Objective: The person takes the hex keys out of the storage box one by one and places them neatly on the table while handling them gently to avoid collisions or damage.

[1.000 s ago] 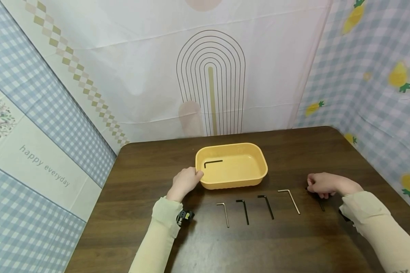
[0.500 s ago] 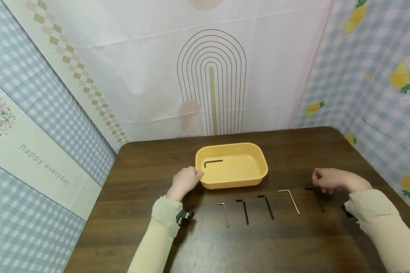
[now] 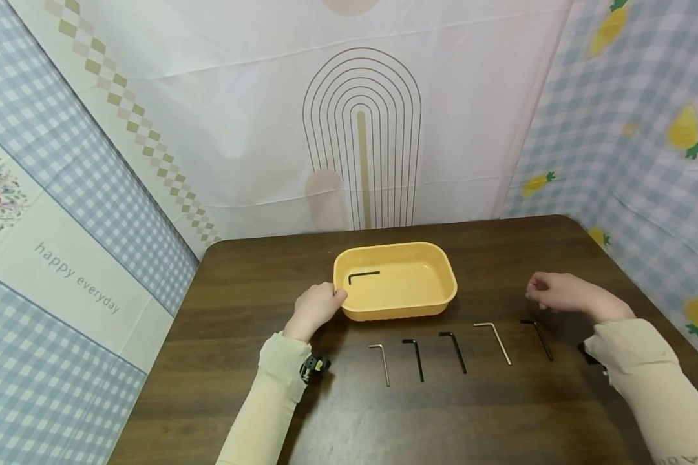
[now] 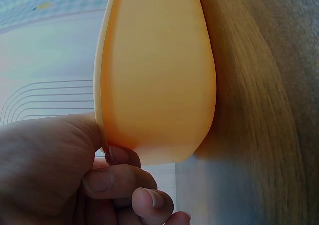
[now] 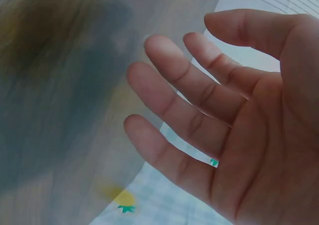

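Note:
At the near left corner of a yellow tray (image 3: 395, 312), my left hand (image 3: 316, 309) pinches the rim between thumb and fingers; the left wrist view shows the thumb over the edge and the fingers against the outer wall (image 4: 159, 75). Inside the tray lies a black hex key (image 3: 364, 275). My right hand (image 3: 567, 294) hovers behind the rightmost black hex key (image 3: 543, 341), which lies on the table. In the right wrist view the right palm (image 5: 269, 135) holds nothing and its fingers are loosely spread.
Left of that key, a row on the dark wooden table (image 3: 238, 387) holds a silver hex key (image 3: 385, 368), two black ones (image 3: 417, 363) (image 3: 457, 355) and a longer silver one (image 3: 500, 345). Patterned cloth (image 3: 256, 129) hangs behind the table and at both sides.
My right hand has released the rightmost black hex key and moved up and back from it, leaving the whole key visible. The left hand and the tray have stayed put.

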Available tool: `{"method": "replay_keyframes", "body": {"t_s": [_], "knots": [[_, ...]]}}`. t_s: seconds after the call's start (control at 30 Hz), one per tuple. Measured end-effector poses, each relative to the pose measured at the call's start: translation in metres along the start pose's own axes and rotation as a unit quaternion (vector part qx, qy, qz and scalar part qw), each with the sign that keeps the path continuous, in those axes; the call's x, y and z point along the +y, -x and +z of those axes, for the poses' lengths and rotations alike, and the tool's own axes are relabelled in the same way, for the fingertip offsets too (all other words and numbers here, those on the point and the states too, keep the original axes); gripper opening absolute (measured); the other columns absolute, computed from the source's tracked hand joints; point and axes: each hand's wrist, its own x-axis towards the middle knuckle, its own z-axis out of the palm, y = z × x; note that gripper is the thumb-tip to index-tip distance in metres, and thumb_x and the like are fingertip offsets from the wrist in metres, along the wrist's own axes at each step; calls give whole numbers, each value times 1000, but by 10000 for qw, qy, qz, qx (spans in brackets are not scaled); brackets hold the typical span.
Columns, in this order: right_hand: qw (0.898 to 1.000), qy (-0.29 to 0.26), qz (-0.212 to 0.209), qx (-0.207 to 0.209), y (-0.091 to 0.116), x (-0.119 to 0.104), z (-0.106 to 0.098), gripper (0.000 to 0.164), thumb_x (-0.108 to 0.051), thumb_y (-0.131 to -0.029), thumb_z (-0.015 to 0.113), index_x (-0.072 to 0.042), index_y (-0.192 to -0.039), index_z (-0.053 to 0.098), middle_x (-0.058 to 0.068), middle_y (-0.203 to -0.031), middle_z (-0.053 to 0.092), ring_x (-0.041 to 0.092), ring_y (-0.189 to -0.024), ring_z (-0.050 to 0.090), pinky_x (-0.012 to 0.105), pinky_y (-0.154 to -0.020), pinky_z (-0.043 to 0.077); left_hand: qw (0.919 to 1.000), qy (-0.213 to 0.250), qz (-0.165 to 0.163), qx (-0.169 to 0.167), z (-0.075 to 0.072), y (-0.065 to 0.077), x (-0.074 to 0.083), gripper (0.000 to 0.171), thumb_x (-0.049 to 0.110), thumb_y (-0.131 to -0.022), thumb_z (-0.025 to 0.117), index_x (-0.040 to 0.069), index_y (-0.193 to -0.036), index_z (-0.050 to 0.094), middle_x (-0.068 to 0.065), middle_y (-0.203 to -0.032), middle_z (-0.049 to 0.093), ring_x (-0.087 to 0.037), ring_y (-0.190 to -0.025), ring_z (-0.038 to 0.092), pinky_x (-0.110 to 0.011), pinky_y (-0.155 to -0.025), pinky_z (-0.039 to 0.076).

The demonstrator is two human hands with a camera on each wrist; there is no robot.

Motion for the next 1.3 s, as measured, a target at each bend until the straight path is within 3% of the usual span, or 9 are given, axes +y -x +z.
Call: {"method": "replay_keyframes", "body": {"t_s": [0.3,0.73,1.03,1.3], "knots": [[9969,464,-467,438,-33,-31,-7,19,-19,-100,54,-2,-106,59,4,-86,65,17,-73,59,36,-62,45,10000,-20,-3,10,-3,2,1,39,33,-96,44,15,-61,42,-1,-59,39,-17,-51,37,-32,-50,31],[9884,799,-906,922,-91,-111,-25,21,-23,-99,54,-6,-106,65,8,-96,67,25,-84,59,47,-78,47,10000,-27,-10,-3,-2,1,2,39,33,-96,43,15,-62,43,-1,-58,40,-17,-51,36,-32,-50,30],[9846,431,-1384,978,-111,-167,-16,21,-21,-100,53,-6,-109,65,9,-99,69,25,-87,63,46,-81,49,9999,-118,-42,-25,4,1,0,39,33,-96,43,15,-62,44,-1,-59,41,-17,-51,38,-32,-50,31],[9789,534,-1685,1025,-118,-204,-17,19,-21,-99,54,-10,-107,66,4,-84,64,21,-72,54,39,-72,44,9998,-173,-53,60,-1,0,2,39,33,-96,43,15,-61,43,-1,-59,41,-18,-52,39,-33,-51,33]]}}
